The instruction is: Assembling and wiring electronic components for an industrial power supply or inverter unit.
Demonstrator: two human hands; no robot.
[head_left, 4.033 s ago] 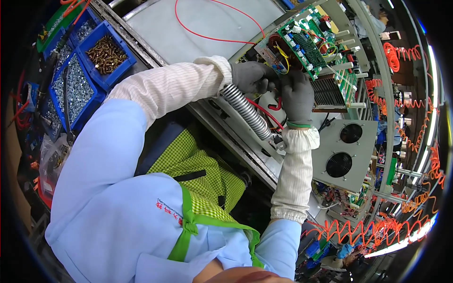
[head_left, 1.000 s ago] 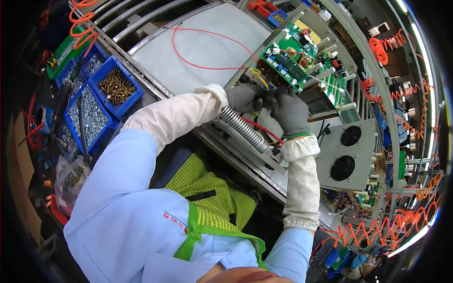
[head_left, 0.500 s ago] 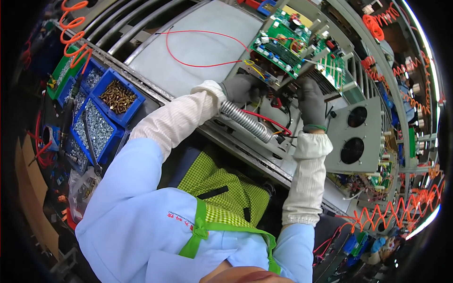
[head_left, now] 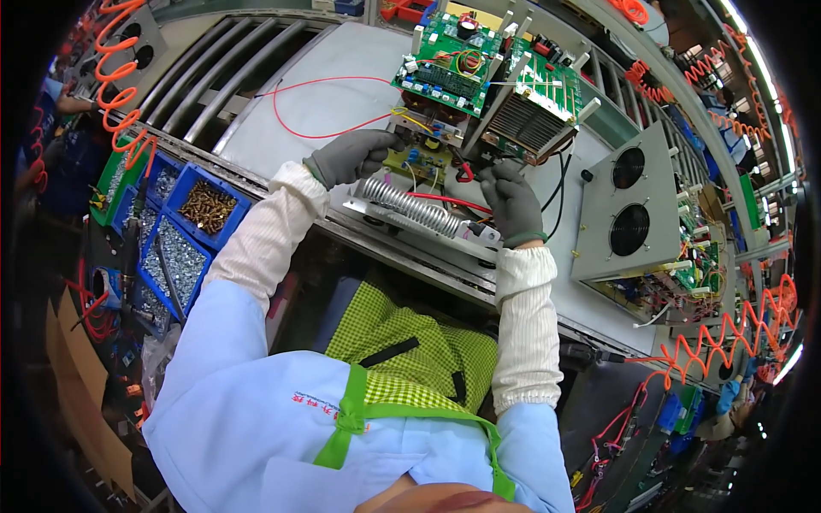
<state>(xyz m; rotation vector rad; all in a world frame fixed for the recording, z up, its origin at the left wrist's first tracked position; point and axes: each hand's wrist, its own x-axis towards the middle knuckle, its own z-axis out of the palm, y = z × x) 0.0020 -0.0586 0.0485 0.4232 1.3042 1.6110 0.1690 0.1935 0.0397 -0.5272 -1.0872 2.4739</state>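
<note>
In a grey glove, my left hand [head_left: 355, 156] has its fingers closed at the near left corner of an electronics assembly; what they pinch is too small to make out. My right hand [head_left: 515, 203], gloved alike, curls its fingers beside a red-and-black cable end [head_left: 464, 173] below the heatsink [head_left: 523, 120]; its fingertips' contents are hidden. Green circuit boards [head_left: 449, 64] top the assembly. A smaller yellowish board [head_left: 419, 161] sits between my hands. In front of it a coiled silver spring-like part [head_left: 415, 208] lies along a metal plate, with a red wire [head_left: 457, 202] beside it.
To the right stands a grey panel with two fans [head_left: 629, 197]. Blue bins of brass screws [head_left: 208, 203] and silver fasteners [head_left: 175, 265] are at the left. Metal rollers [head_left: 218, 81] lie beyond the white work surface [head_left: 316, 64]. A loose red wire [head_left: 286, 126] loops across that surface.
The assembly appears further left in view. My left hand has drawn back from under the boards, and my right hand has come down from the heatsink. The coil now lies flatter along the plate.
</note>
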